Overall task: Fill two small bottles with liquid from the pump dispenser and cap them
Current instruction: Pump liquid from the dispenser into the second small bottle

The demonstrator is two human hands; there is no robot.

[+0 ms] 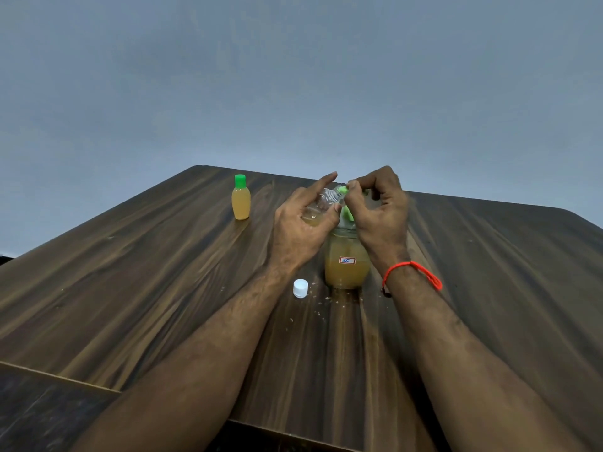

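A clear pump dispenser [346,265] of yellow liquid, with a small "35" label, stands mid-table. My right hand [378,213] is curled over its green pump head [346,214], fingers on the nozzle. My left hand [301,220] holds a small clear bottle [321,203] tilted, its open neck against the green nozzle; a little yellow liquid lies in it. A white cap [300,288] lies on the table just left of the dispenser. A second small bottle [241,199], full of yellow liquid and closed with a green cap, stands upright at the far left.
The dark wood-grain table [163,272] has small droplets or specks around the dispenser's base. A grey wall rises behind the far edge. A red thread bracelet [412,274] circles my right wrist.
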